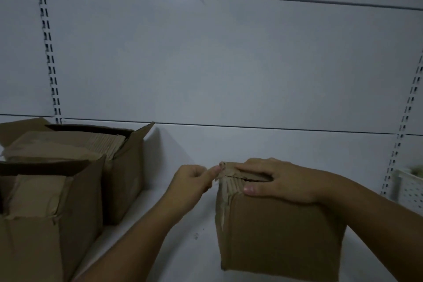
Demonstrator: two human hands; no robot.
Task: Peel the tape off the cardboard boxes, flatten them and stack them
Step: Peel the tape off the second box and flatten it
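Observation:
A small brown cardboard box [279, 236] stands on the white shelf at lower right. My right hand [281, 181] lies over its top, fingers curled across the top flaps and thumb on the near face. My left hand [192, 181] is at the box's upper left corner, its fingers curled, pinching the end of a strip of tape [225, 168] that lifts off that corner. Torn tape and ragged cardboard run down the box's left edge.
Two larger open cardboard boxes [45, 213] [109, 158] stand at the left, with folded cardboard inside. A white perforated basket [409, 190] sits at the far right. The white shelf surface [183, 247] and slotted back panel [206, 64] fill the rest.

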